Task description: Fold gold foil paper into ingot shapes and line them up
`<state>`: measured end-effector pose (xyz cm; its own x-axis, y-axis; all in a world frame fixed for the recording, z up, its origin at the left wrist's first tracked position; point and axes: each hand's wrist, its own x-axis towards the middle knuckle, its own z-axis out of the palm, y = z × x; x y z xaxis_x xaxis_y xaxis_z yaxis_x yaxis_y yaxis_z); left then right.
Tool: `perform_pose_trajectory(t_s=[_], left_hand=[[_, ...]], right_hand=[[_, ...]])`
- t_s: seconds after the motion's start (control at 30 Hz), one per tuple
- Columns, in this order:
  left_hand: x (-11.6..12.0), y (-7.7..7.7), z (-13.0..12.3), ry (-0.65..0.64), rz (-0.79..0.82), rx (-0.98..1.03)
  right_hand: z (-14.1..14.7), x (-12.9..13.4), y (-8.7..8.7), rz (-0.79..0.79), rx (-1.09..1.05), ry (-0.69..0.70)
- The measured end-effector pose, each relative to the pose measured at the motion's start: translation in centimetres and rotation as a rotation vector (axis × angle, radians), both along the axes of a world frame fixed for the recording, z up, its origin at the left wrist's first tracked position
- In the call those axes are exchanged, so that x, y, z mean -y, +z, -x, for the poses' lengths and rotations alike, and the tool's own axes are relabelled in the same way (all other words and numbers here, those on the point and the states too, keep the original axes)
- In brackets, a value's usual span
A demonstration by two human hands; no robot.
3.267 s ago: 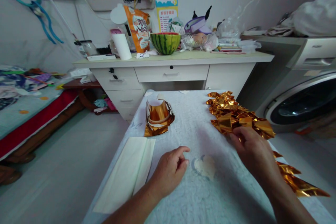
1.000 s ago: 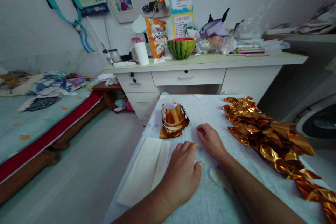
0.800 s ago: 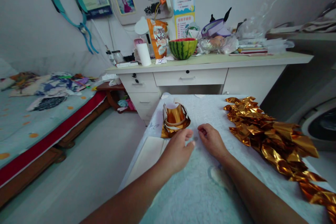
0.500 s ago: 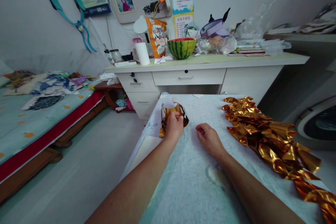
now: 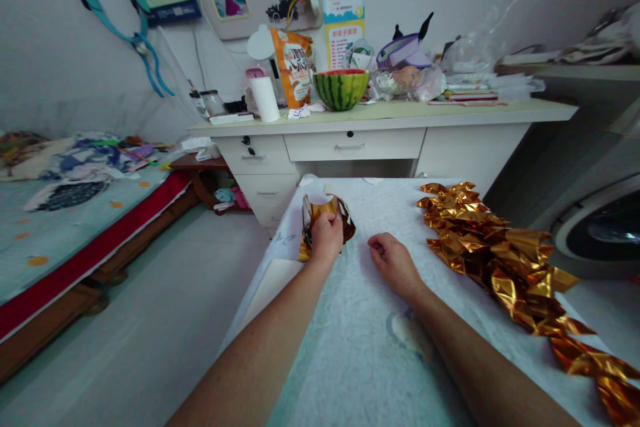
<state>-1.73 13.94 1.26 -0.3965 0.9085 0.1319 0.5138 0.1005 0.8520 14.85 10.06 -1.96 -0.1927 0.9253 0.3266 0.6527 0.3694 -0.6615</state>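
My left hand (image 5: 327, 237) is closed on gold foil paper (image 5: 320, 212) near the far left part of the cloth-covered table (image 5: 350, 347). The foil curves up around the fingers, shiny gold with pale edges, and its lower part is hidden by the hand. To the right, my right hand (image 5: 394, 261) rests on the cloth with its fingers curled in and nothing visible in them. A long heap of twisted gold foil pieces (image 5: 520, 260) lies along the table's right side, apart from both hands.
A pale flat board (image 5: 273, 287) lies at the table's left edge. Beyond stands a white desk (image 5: 355, 145) with half a watermelon (image 5: 341, 89), an orange snack pouch (image 5: 295, 73) and a white cup-like roll (image 5: 265, 99). A bed (image 5: 100, 213) is left; a washing machine (image 5: 600, 213) right.
The whole view has shifted slightly, so things sit further left. My left hand stays at the gold foil, its fingers turned a little. My right hand keeps its place on the cloth.
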Motion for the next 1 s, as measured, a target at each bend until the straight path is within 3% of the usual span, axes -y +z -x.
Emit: perform_pose_trajectory(t_s=[0.47, 0.73, 1.0], left_hand=[[0.9, 0.0, 0.2, 0.02, 0.032, 0.12], [4.2, 0.5, 0.1, -0.04, -0.006, 0.212], [7.6, 0.2, -0.8, -0.111, -0.065, 0.247]], right_hand=[[0.0, -0.2, -0.2, -0.014, 0.011, -0.001], [0.1, 0.1, 0.2, -0.041, -0.016, 0.015], [0.7, 2.1, 2.2, -0.166, 0.092, 0.137]])
